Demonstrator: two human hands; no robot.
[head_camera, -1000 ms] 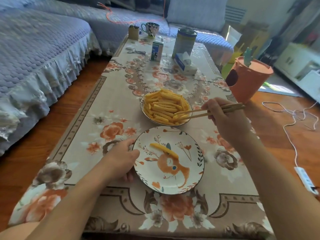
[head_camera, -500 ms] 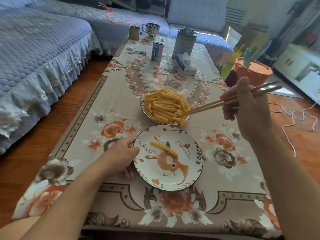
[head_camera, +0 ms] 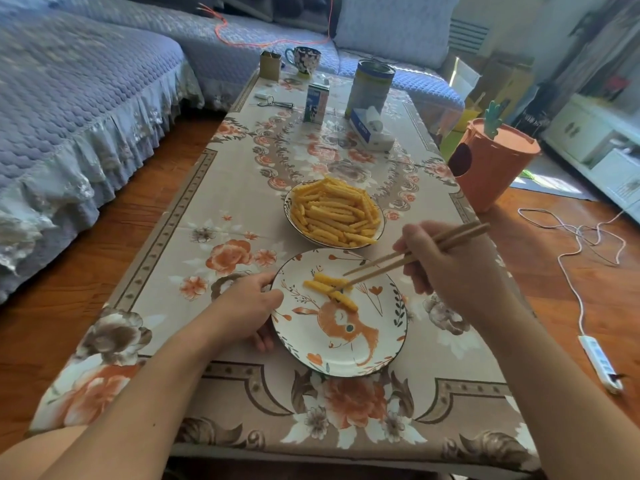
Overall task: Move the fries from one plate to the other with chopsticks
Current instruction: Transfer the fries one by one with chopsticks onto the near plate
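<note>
Currently the right hand grips the chopsticks, tips at two fries on the near plate. The left hand holds its rim. Most fries remain on the far plate. Advise releasing gently and lifting clear without dragging.

Open bench cloth left of both plates, room to pass there. Fries plate sits just behind the deer plate, narrow gap btwn. Carton, tin, tissue box crowd the far end; orange bin blocks off the bench's right edge.
</note>
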